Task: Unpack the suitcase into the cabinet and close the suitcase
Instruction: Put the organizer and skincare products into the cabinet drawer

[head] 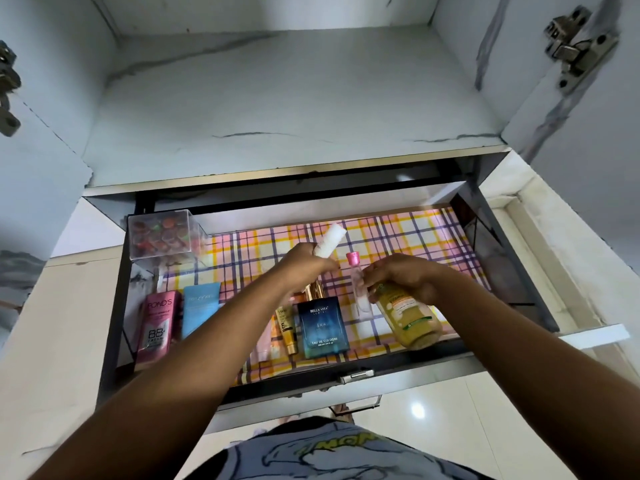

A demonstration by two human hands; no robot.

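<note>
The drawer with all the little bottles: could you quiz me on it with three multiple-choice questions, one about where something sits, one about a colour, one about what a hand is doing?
1. Where in the drawer is the clear box of small round items?
A. back left corner
B. front right corner
C. middle of the front edge

2. What colour is the cap of the slim clear bottle?
A. green
B. pink
C. black

3. What is the right hand doing?
A. hanging idle outside the drawer
B. resting flat on the liner
C. gripping a yellow bottle

Answers:
1. A, the box stands at the far left, behind the pink Pond's tube.
2. B, the cap at the bottle's top is bright pink.
3. C, the fingers are curled round the yellow bottle's upper part, while the left hand holds a white tube.
</note>
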